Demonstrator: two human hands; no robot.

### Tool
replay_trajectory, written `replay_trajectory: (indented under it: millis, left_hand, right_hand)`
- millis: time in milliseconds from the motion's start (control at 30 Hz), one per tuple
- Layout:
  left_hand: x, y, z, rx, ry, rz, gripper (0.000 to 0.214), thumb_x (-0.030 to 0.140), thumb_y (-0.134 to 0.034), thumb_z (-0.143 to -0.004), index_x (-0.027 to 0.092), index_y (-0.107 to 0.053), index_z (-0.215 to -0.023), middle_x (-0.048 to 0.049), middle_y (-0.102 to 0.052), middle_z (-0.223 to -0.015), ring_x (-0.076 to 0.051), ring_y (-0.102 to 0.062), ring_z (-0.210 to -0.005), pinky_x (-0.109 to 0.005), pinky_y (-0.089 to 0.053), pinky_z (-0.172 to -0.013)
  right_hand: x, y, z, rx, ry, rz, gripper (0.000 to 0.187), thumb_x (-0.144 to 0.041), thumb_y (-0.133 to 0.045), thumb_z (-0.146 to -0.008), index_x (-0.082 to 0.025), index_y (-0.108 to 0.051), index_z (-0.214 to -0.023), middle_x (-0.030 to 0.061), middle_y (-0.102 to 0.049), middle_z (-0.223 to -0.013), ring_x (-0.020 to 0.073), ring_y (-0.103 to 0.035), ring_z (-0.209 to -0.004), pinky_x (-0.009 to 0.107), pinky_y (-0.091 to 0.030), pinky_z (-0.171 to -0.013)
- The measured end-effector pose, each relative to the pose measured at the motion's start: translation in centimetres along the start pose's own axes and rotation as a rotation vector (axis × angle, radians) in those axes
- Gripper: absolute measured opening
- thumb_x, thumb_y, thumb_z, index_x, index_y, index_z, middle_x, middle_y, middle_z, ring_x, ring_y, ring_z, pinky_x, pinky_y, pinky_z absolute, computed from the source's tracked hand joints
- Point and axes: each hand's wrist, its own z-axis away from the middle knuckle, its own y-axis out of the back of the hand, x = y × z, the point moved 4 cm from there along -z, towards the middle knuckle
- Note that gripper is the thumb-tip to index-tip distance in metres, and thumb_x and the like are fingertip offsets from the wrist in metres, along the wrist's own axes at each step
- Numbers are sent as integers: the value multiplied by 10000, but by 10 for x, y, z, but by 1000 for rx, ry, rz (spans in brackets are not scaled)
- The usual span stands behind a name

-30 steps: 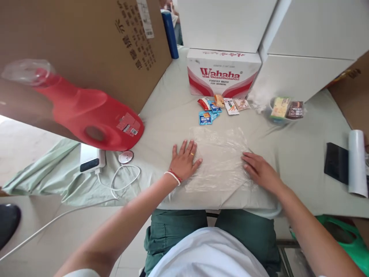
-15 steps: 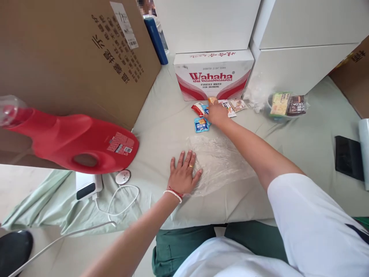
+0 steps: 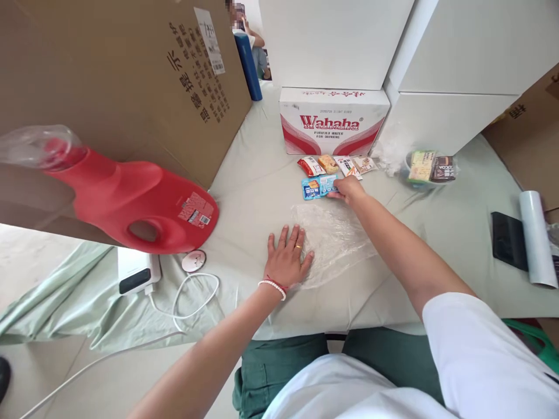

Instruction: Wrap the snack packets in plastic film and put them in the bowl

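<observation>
My left hand (image 3: 286, 256) lies flat, fingers apart, on the pale cloth at the left edge of a clear plastic bag (image 3: 334, 241). At the right end of a blue snack packet (image 3: 327, 184), my right hand (image 3: 348, 190) pinches its edge. A second blue packet (image 3: 311, 189) lies beside it on the left, the two side by side. Behind them runs a row of small snacks: a red-and-white packet (image 3: 311, 166), a yellowish one (image 3: 328, 163), a white one (image 3: 347, 166) and a beige one (image 3: 365, 164).
A Wahaha water carton (image 3: 334, 122) stands behind the snacks. To its right is a plastic-wrapped bowl (image 3: 430, 169) with snack packs. On the left are a large red bottle (image 3: 148, 203), a power bank (image 3: 137, 273) and a cardboard box (image 3: 131, 87). A black pouch (image 3: 509, 238) lies right.
My right hand has drawn back from the back row, and a blue packet now lies flat beside the other blue one. My left hand stays on the cloth. The view has shifted slightly.
</observation>
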Motion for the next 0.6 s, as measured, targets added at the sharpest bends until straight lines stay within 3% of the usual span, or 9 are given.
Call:
replay_trajectory:
  millis: [67,167,300,400,600]
  left_hand:
    - [0,0,0,12,-2,4,705,553,-294,-1056,183,-329,-1655,-76,-275,-1742,-369,-212,-1620,-698,-165,-1272]
    - [0,0,0,17,-5,11,705,553,-292,-1056,180,-333,-1653,-81,-290,-1738,-367,-215,-1618,-695,-159,-1275]
    - [0,-1,0,21,4,11,699,543,-313,-1051,185,-342,-1651,-91,-315,-1730,-374,-231,-1613,-692,-171,-1273]
    - [1,-2,0,35,1,3,697,547,-320,-1049,189,-351,-1647,-93,-324,-1727,-370,-232,-1613,-686,-171,-1276]
    - [1,-1,1,48,3,-1,690,536,-317,-1054,182,-351,-1645,-92,-328,-1725,-356,-239,-1611,-678,-165,-1282]
  right_hand:
    - [-1,-11,4,-1,-5,73,435,-386,-681,-938,-105,-660,-1269,180,-719,-1065,275,-753,-850,383,-619,-725]
    - [-11,-22,5,17,31,319,552,-499,-834,-808,-132,-702,-1198,197,-711,-1181,343,-700,-1120,426,-573,-939]
    - [-20,-33,7,77,-30,434,789,-461,-921,-699,-139,-622,-1354,238,-568,-1456,372,-509,-1377,463,-478,-1078]
    - [-26,-43,14,133,-51,393,823,-404,-905,-723,-171,-555,-1431,241,-467,-1554,392,-430,-1439,506,-458,-1095]
    - [-37,-58,26,92,85,315,659,-195,-748,-857,-188,-473,-1456,174,-613,-1437,316,-581,-1329,489,-445,-1129]
